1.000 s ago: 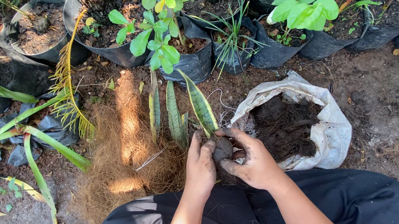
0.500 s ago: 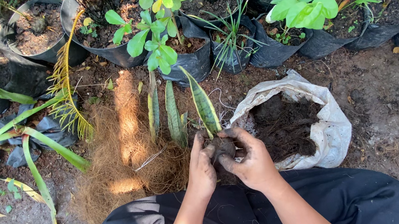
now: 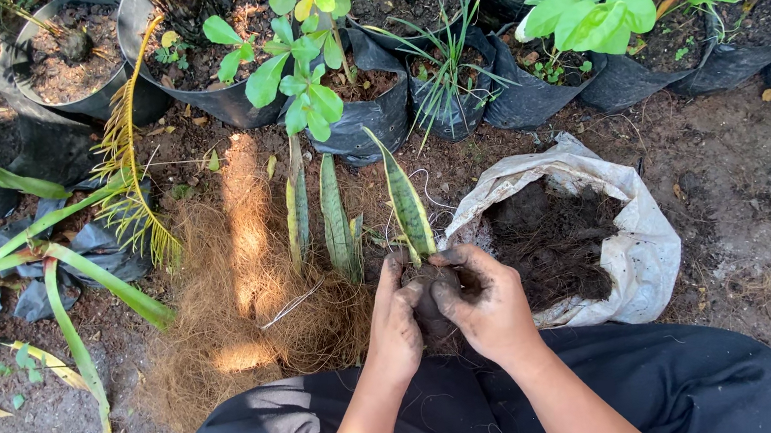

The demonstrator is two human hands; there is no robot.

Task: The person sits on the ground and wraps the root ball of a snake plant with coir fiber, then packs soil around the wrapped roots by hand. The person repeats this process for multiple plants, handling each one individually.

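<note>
Brown coir fibre [image 3: 233,336] at left, snake-plant cutting [image 3: 407,209] at centre, white soil sack [image 3: 642,242] at right.
The cutting's soiled root ball is clasped between left hand [image 3: 395,322] and right hand [image 3: 487,307], above the lap; pressure is best kept even, the leaf upright.

A heap of brown coconut fibre [image 3: 240,315] is spread on the bare soil, two upright striped leaf cuttings [image 3: 334,215] standing at its far edge. A white sack [image 3: 641,232], rolled open, is filled with dark soil. Black nursery bags [image 3: 370,99] with green-leaved plants are ranged along the far side. Long green strap leaves [image 3: 66,278] are seen at left
</note>
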